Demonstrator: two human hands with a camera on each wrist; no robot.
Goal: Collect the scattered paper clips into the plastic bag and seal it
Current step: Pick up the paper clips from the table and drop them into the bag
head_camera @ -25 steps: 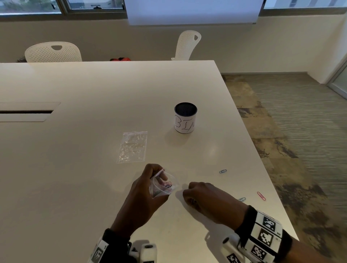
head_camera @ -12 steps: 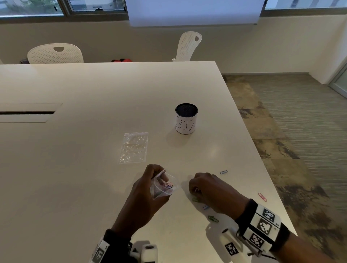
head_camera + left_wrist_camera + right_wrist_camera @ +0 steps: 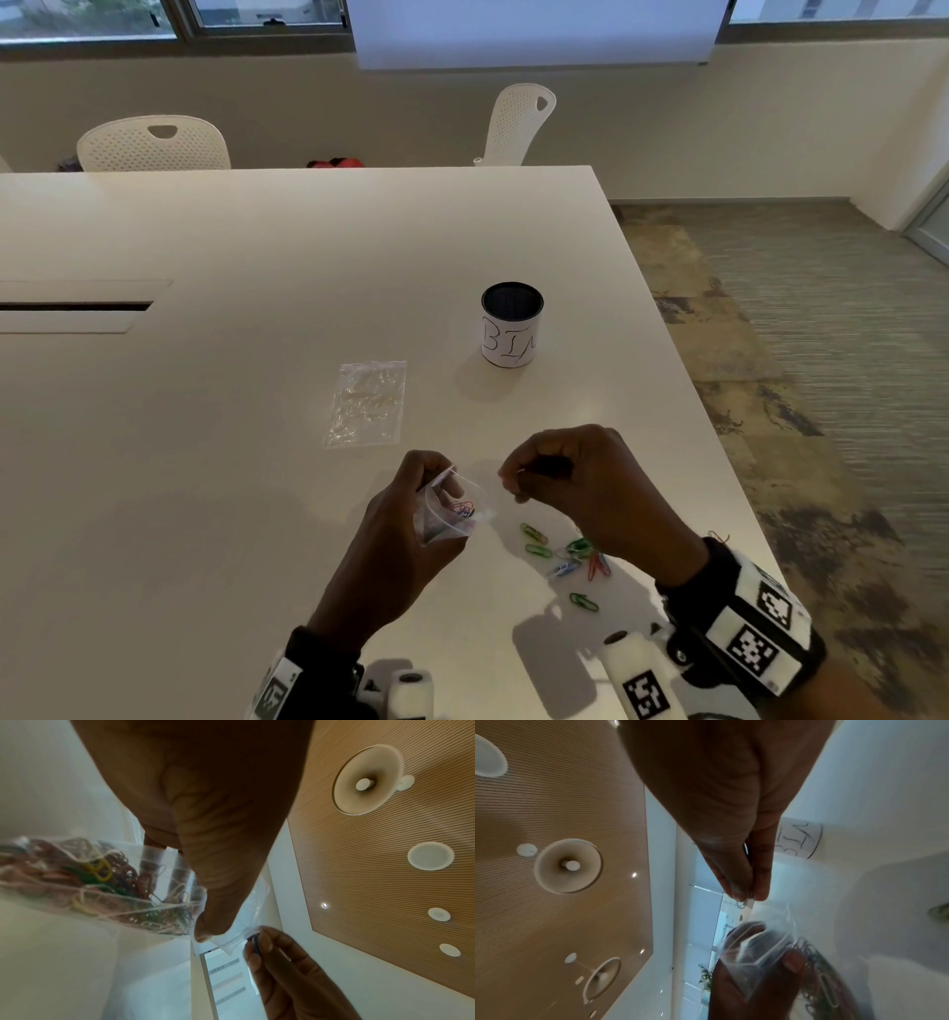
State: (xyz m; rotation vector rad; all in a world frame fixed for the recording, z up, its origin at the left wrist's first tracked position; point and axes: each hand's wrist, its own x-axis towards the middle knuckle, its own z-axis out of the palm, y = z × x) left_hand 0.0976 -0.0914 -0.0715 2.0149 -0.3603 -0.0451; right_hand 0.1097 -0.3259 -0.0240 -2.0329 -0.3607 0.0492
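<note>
My left hand (image 3: 411, 519) grips a small clear plastic bag (image 3: 452, 506) just above the white table (image 3: 205, 411), its mouth held open toward the right. Coloured paper clips (image 3: 102, 882) fill the bag's bottom. My right hand (image 3: 560, 478) hovers close beside the bag's mouth, thumb and forefinger pinching a paper clip (image 3: 746, 850); in the left wrist view that clip (image 3: 255, 943) is a thin dark sliver between the fingertips. Several loose paper clips (image 3: 565, 552), green, blue and red, lie on the table under my right wrist.
A second flat clear bag (image 3: 367, 403) lies on the table beyond my hands. A black cup with a white "BIN" label (image 3: 512, 326) stands further back right. The table's right edge (image 3: 719, 437) drops to carpet close by. White chairs stand at the far side.
My right hand lifted off the table and moved up and left to the bag's mouth with a clip pinched. The loose clips it covered now show. The left hand held the bag nearly still.
</note>
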